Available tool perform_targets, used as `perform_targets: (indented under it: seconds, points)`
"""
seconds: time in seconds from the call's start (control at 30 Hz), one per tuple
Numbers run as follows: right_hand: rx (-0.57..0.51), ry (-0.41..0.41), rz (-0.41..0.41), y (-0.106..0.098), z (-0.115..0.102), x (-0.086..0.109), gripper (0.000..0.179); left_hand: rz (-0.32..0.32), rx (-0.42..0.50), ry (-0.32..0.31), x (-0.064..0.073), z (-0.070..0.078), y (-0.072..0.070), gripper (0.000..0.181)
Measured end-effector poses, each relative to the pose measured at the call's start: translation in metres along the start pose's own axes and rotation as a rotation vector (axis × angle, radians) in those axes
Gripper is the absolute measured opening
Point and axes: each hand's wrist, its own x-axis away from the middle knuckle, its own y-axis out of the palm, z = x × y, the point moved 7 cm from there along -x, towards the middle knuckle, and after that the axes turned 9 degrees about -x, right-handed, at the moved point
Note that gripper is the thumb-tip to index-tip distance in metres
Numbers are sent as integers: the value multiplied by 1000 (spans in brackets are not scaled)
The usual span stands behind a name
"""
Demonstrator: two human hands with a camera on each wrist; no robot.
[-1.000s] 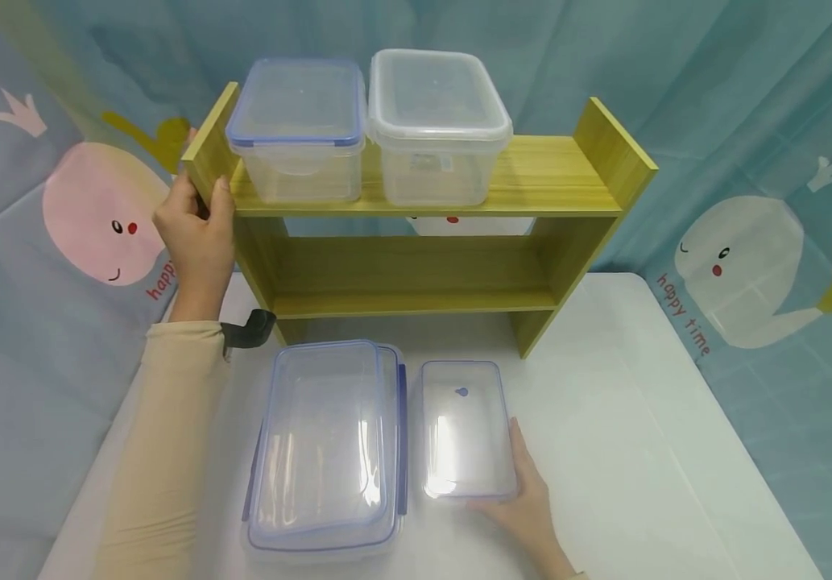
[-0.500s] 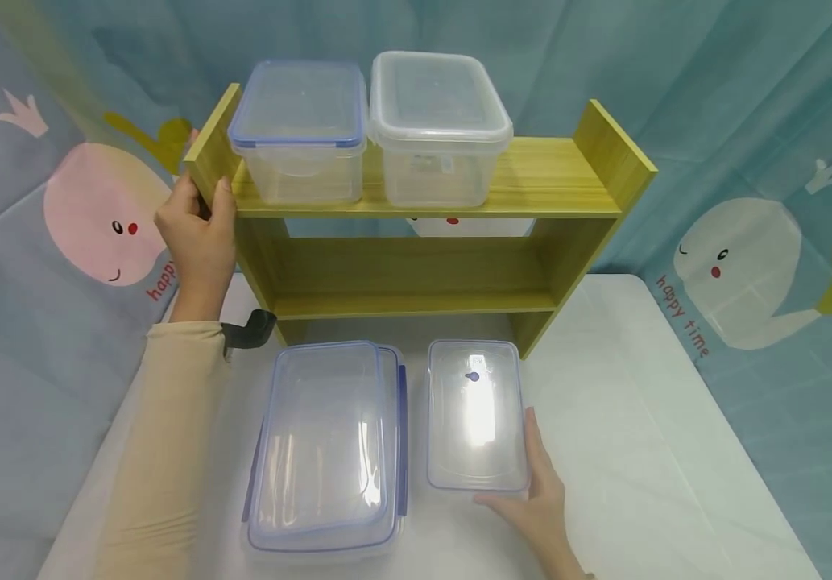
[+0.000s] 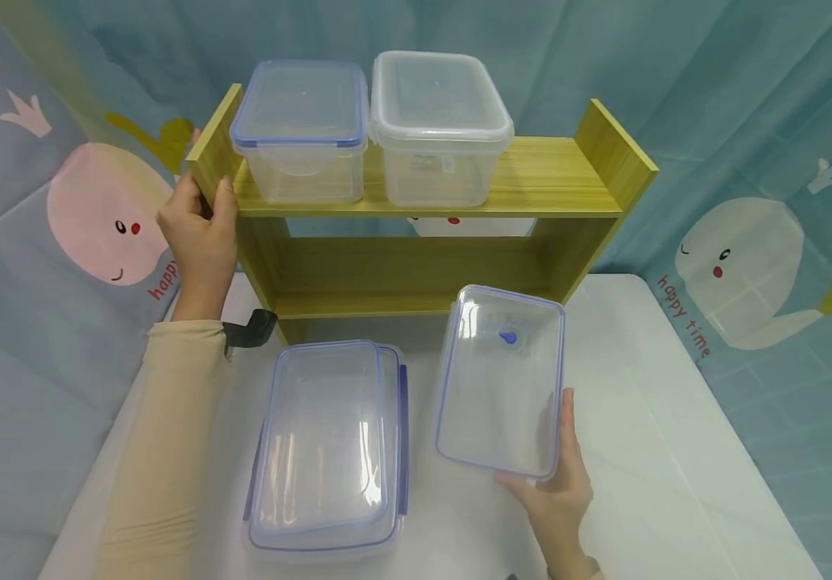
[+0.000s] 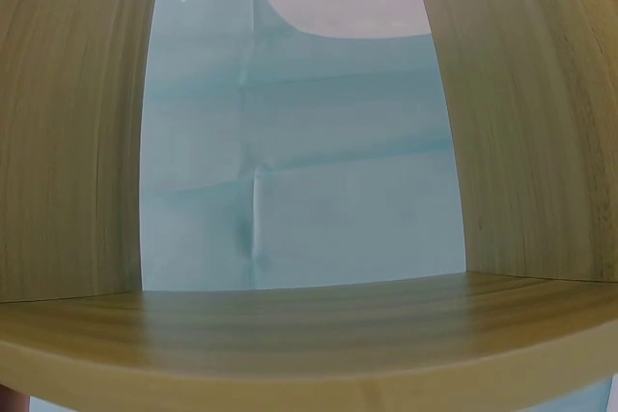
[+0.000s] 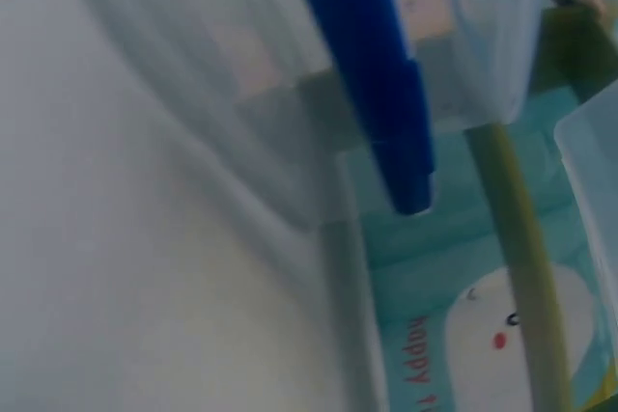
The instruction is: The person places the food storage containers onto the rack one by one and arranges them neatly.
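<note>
My left hand (image 3: 201, 234) grips the top of the left side panel of a wooden shelf (image 3: 416, 306). Shelf boards fill the left wrist view, with only a bit of that hand at its lower left corner. At the right, my right hand (image 3: 560, 483) holds a clear rectangular food container (image 3: 502, 387) by its lower right corner. Raised above the table and tilted, it has a thin blue rim and a small blue vent plug (image 3: 508, 337). The blurred right wrist view shows clear plastic and a blue latch strip (image 5: 372, 74); that hand is out of sight there.
Two clear lidded containers stand on the top shelf: one blue-rimmed (image 3: 300, 105), one white-rimmed (image 3: 440, 101). A larger clear flat container with blue latches (image 3: 324, 451) lies on the white table (image 3: 640, 451), left of the held one. Printed curtains (image 3: 785, 105) surround the table.
The right hand has lifted the food container off the table, moving it up, to the right and toward the shelf, and has tilted it. The left hand stays on the side panel.
</note>
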Motion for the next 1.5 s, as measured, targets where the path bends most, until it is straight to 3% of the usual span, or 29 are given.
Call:
perform_targets:
  seconds: [0.13, 0.37, 0.7, 0.83, 1.07, 1.5]
  points:
    - [-60, -74, 92, -3, -8, -13, 97, -21, 71, -54, -2, -1, 2, 27]
    - [-294, -249, 233, -9, -32, -44, 92, -10, 36, -31, -2, -1, 1, 26]
    - [-492, -287, 379, -17, -33, -73, 92, -36, 64, -102, 4, 17, 1, 32]
    - [-524, -289, 420, -19, -30, -87, 98, -21, 38, -95, 2, 8, 2, 30]
    - [-489, -224, 409, -22, -20, -113, 109, 14, -48, -75, 1, -11, 3, 23]
    - [-512, -137, 329, -14, -12, -152, 109, -1, -58, -79, 1, -12, 3, 25]
